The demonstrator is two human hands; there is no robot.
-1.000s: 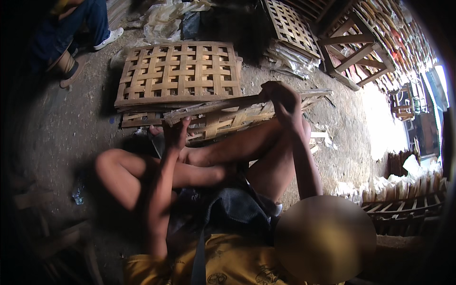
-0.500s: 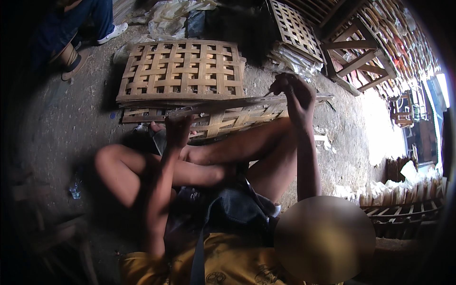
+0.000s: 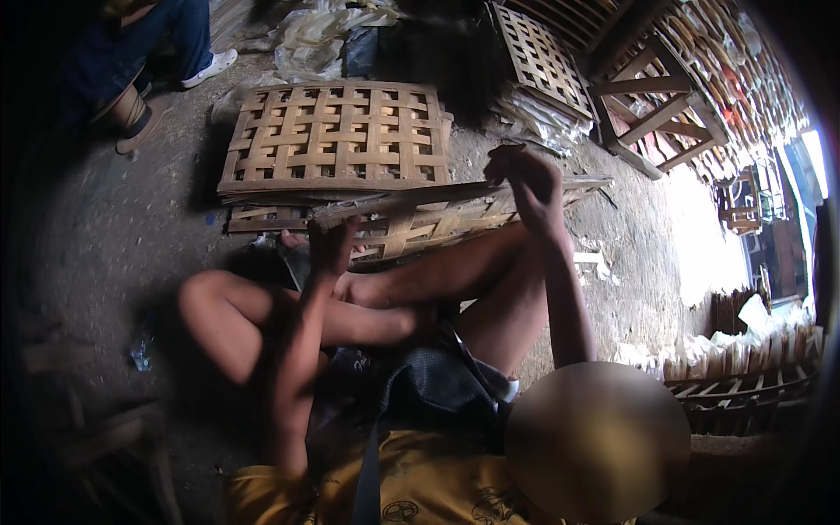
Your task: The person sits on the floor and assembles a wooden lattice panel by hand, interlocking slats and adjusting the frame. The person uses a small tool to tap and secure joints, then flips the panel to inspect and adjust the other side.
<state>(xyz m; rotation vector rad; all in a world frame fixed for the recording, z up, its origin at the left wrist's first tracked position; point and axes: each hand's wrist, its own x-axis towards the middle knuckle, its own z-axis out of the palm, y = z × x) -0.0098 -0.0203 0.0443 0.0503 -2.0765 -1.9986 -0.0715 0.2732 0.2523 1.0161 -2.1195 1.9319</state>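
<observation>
A woven bamboo lattice panel [image 3: 411, 234] stands tilted on its long edge in front of my crossed legs. At its left end my left hand [image 3: 332, 247] is closed around the upper corner of the rim. My right hand [image 3: 532, 182] is closed at the same rim, towards the right end, with thumb and fingers pinched together at the edge. Anything small between those fingertips is too dark to make out. Just beyond the held panel lies a stack of similar bamboo panels [image 3: 337, 136], flat on the ground.
Another panel stack [image 3: 544, 57] with plastic sheets stands at the far right, beside a wooden frame [image 3: 669, 109]. Crumpled plastic [image 3: 311, 39] lies at the back. A person's white shoe [image 3: 210, 68] is at the far left. Rows of bamboo pieces [image 3: 735, 350] stand at right.
My right hand has moved slightly left and down along the panel's rim. The panel's upper edge has tipped a little, showing more of its rim. My left hand stays at the left corner.
</observation>
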